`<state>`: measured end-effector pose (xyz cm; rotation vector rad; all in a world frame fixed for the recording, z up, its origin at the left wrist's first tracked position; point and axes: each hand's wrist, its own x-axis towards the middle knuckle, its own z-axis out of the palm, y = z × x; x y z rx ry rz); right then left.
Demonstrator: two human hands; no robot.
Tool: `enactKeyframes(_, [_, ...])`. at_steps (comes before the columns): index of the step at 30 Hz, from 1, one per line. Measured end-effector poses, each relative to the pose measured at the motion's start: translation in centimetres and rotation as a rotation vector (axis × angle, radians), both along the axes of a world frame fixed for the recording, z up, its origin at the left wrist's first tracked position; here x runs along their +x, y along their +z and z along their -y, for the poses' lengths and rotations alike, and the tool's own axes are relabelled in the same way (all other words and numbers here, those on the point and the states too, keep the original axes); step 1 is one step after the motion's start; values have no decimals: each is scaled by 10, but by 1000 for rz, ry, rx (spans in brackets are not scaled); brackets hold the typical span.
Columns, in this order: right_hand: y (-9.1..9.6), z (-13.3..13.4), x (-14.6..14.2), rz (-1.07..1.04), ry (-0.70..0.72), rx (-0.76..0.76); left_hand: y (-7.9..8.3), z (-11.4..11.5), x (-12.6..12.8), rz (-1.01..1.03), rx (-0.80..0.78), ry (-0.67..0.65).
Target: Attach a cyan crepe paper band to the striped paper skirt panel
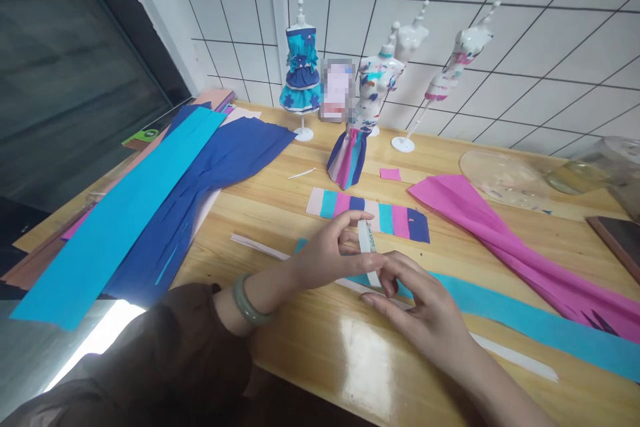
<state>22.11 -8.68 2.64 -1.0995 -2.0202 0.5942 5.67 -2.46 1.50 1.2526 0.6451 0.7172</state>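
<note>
My left hand is closed around a narrow white tape roll with green print on it, seen nearly edge-on. Close by its lower end is my right hand, its fingers bent towards the roll and the thumb held apart below them. Whether those fingertips pinch a tape end is hidden. Under both hands runs a long turquoise paper strip, with thin white strips alongside. Just beyond lies a striped paper band in pale pink, turquoise, pink and dark blue.
Dark blue paper and a turquoise sheet cover the left side. Pink crepe paper lies right, with scissors on it. Small mannequins stand behind, one in a blue dress, another with a striped skirt. A phone leans nearby.
</note>
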Motion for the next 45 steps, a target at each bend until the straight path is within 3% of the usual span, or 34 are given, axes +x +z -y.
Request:
enactKeyframes(6, [-5, 0, 2, -21, -74, 15, 2, -5, 3, 21, -153, 108])
enactKeyframes(10, [-2, -1, 5, -9, -13, 41, 1, -6, 4, 149, -390, 58])
enactKeyframes(12, [-1, -2, 7, 1, 0, 102, 0, -7, 2, 103, -391, 52])
enactKeyframes(17, [-7, -4, 17, 135, -109, 242, 1, -8, -6, -94, 84, 267])
enactKeyframes(20, [-12, -5, 23, 198, -166, 259, 3, -10, -8, -158, 332, 310])
enactKeyframes(24, [-14, -6, 26, 259, -179, 261, 2, -11, -8, -213, 546, 325])
enactKeyframes(27, [-13, -7, 26, 294, -164, 281, 0, -10, -7, -224, 616, 344])
enactKeyframes(29, [-13, -7, 26, 304, -160, 297, 0, -9, -6, -214, 563, 345])
enactKeyframes(36, [-13, -6, 26, 307, -160, 301, -3, -14, -6, -127, 90, 251])
enactKeyframes(45, [-12, -6, 25, 331, -139, 343, -8, -19, -8, -41, -9, 219])
